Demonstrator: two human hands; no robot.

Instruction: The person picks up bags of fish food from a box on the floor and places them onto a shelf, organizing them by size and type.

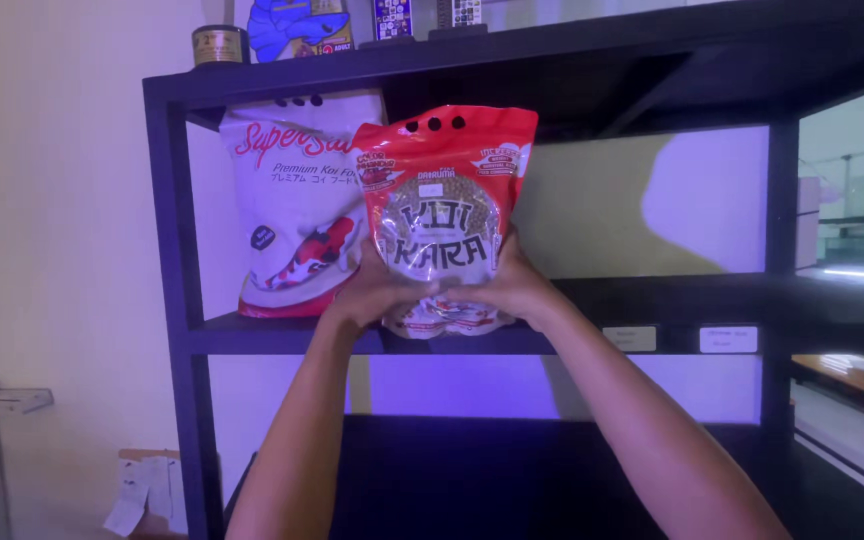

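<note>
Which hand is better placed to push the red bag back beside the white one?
Right hand, probably: it grips the red bag on the side away from the white bag.

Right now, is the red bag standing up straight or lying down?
Standing up. The red fish food bag has its hanging holes on top, and the left hand and right hand hold its lower part.
</note>
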